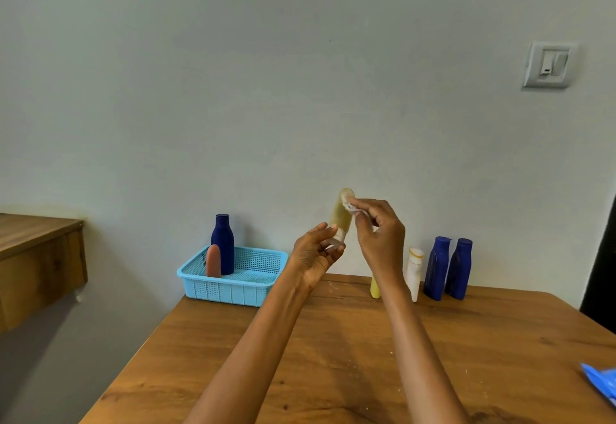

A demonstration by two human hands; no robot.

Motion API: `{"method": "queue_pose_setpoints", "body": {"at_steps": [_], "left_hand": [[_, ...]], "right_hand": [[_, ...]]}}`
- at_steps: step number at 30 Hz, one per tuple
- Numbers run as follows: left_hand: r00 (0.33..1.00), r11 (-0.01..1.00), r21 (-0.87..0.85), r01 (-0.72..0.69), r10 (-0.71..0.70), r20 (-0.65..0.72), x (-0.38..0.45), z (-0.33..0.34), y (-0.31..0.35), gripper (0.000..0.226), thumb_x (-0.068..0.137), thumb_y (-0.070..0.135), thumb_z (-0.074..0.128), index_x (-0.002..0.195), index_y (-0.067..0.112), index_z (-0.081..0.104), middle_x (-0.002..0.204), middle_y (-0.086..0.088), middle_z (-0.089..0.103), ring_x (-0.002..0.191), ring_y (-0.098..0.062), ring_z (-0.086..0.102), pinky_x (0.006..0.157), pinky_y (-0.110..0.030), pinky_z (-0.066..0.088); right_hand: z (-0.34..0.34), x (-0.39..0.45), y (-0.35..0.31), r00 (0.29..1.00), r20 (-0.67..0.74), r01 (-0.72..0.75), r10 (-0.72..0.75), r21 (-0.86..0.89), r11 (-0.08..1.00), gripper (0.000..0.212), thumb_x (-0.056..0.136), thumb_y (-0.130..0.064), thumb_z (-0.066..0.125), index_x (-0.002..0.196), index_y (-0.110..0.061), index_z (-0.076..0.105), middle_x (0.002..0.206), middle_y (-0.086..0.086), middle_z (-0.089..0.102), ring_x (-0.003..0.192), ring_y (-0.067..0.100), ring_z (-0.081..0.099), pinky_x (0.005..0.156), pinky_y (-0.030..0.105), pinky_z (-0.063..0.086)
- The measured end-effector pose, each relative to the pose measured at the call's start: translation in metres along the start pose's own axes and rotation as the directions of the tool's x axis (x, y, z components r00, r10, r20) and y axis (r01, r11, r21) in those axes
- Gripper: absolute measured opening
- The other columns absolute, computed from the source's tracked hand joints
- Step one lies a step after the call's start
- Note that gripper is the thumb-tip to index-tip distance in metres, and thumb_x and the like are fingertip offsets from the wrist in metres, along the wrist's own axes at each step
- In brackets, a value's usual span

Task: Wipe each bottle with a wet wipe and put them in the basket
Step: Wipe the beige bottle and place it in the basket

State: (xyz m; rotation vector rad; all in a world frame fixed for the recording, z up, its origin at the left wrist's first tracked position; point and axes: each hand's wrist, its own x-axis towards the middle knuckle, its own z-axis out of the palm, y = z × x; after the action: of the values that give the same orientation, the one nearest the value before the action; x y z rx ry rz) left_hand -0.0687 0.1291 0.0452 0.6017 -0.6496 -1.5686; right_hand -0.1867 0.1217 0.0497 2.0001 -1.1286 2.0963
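Right hand (376, 233) is up at chest height, fingers curled and pinching a crumpled wet wipe (352, 206) against the upper end of a pale tan bottle (340, 215). The left hand (315, 250) grips that bottle by its lower, clear-capped end, thumb and fingertips clamped around it, tilting it slightly so the top leans toward the wipe. That hold makes sense: one hand steadies the base, the other is free to rub the exposed body. The bottle sits between the two hands, raised well above the table (333, 357), so every side can be reached.

Out to the left, the light blue basket (233, 287) stands at the table's far corner, and it holds two bottles standing upright: a dark blue bottle (222, 243) and a salmon-pink bottle (213, 261) just in front of it. By my read, those two are done.

Out to the right, behind the right forearm, a yellow bottle (375, 288) peeks out, then a white bottle (414, 273), then two more blue bottles (448, 268) side by side against the wall. They look to be waiting their turn.

At the near right edge lies a blue wipes packet (601, 382), only partly in view. A wall switch (548, 65) sits high on the right.
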Motion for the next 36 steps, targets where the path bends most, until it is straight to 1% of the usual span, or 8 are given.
{"method": "queue_pose_setpoints", "body": {"at_steps": [4, 8, 13, 18, 24, 31, 33, 36], "left_hand": [[0.996, 1.0, -0.017, 0.013, -0.012, 0.083, -0.001, -0.002, 0.005, 0.014, 0.085, 0.001, 0.06, 0.099, 0.002, 0.062, 0.07, -0.009, 0.065, 0.062, -0.015, 0.057, 0.06, -0.023, 0.055], [0.994, 0.999, 0.046, 0.011, -0.016, 0.11, -0.005, 0.002, 0.007, 0.041, 0.088, -0.003, 0.055, 0.128, -0.001, 0.049, 0.086, -0.018, 0.059, 0.07, -0.023, 0.055, 0.055, -0.024, 0.056], [0.986, 0.99, 0.122, 0.065, -0.082, 0.142, -0.011, 0.005, 0.003, 0.045, 0.089, -0.003, 0.054, 0.132, 0.001, 0.044, 0.1, -0.022, 0.053, 0.073, -0.026, 0.055, 0.05, -0.022, 0.054], [0.99, 0.996, 0.051, 0.077, -0.083, 0.113, -0.006, 0.001, 0.006, 0.021, 0.087, -0.004, 0.055, 0.108, 0.001, 0.057, 0.095, -0.023, 0.056, 0.072, -0.027, 0.054, 0.049, -0.023, 0.054], [0.995, 0.995, -0.057, 0.081, -0.077, 0.066, -0.001, -0.01, 0.019, 0.015, 0.086, -0.004, 0.055, 0.1, -0.001, 0.061, 0.088, -0.022, 0.059, 0.076, -0.026, 0.056, 0.055, -0.027, 0.058], [0.994, 0.994, -0.019, 0.108, -0.107, 0.02, -0.001, -0.01, 0.015, 0.021, 0.084, 0.006, 0.063, 0.102, -0.001, 0.054, 0.095, -0.022, 0.055, 0.076, -0.028, 0.059, 0.054, -0.028, 0.058], [0.993, 0.993, -0.03, 0.114, -0.113, 0.034, 0.0, -0.011, 0.016, 0.019, 0.084, 0.006, 0.064, 0.099, 0.0, 0.055, 0.094, -0.02, 0.056, 0.079, -0.031, 0.061, 0.06, -0.035, 0.059], [0.992, 0.993, -0.046, 0.113, -0.11, 0.067, 0.001, -0.013, 0.019, 0.016, 0.084, 0.002, 0.062, 0.1, 0.0, 0.058, 0.088, -0.016, 0.056, 0.078, -0.029, 0.063, 0.062, -0.038, 0.06]], "right_hand": [[0.01, -0.008, -0.003, 0.975, 0.199, 0.116, -0.102, -0.059, 0.992, 0.029, 0.088, -0.003, 0.06, 0.114, -0.011, 0.068, 0.118, 0.004, 0.064, 0.111, 0.008, 0.052, 0.088, 0.002, 0.039], [0.005, -0.006, 0.002, 0.986, 0.112, 0.137, -0.123, -0.13, 0.982, 0.033, 0.086, 0.001, 0.06, 0.117, -0.009, 0.066, 0.119, 0.008, 0.063, 0.113, 0.016, 0.054, 0.091, 0.015, 0.043], [-0.008, -0.002, 0.013, 1.0, -0.022, -0.021, 0.017, -0.166, 0.986, 0.032, 0.088, 0.001, 0.057, 0.119, -0.007, 0.063, 0.119, 0.011, 0.062, 0.113, 0.021, 0.056, 0.093, 0.028, 0.047], [-0.005, -0.004, 0.005, 0.999, 0.004, -0.04, 0.04, -0.086, 0.995, 0.021, 0.087, -0.002, 0.06, 0.105, -0.005, 0.069, 0.09, 0.009, 0.065, 0.073, 0.006, 0.057, 0.063, 0.005, 0.042], [0.008, -0.009, -0.006, 0.987, 0.143, -0.061, 0.075, -0.096, 0.994, 0.013, 0.086, -0.01, 0.06, 0.086, -0.006, 0.073, 0.086, 0.006, 0.07, 0.079, 0.014, 0.063, 0.065, 0.021, 0.051], [0.004, -0.005, -0.006, 0.993, -0.116, -0.046, 0.035, -0.091, 0.995, 0.025, 0.09, -0.007, 0.059, 0.114, -0.009, 0.065, 0.106, 0.009, 0.066, 0.097, 0.018, 0.06, 0.074, 0.023, 0.051], [0.008, -0.008, -0.005, 0.999, -0.013, 0.049, -0.052, -0.13, 0.99, 0.026, 0.089, -0.009, 0.061, 0.115, -0.011, 0.066, 0.108, 0.008, 0.067, 0.1, 0.019, 0.058, 0.073, 0.017, 0.047], [0.018, -0.015, -0.008, 0.979, 0.168, 0.137, -0.116, -0.119, 0.983, 0.028, 0.087, -0.01, 0.063, 0.115, -0.015, 0.067, 0.116, 0.003, 0.066, 0.112, 0.018, 0.054, 0.085, 0.027, 0.051]]}}
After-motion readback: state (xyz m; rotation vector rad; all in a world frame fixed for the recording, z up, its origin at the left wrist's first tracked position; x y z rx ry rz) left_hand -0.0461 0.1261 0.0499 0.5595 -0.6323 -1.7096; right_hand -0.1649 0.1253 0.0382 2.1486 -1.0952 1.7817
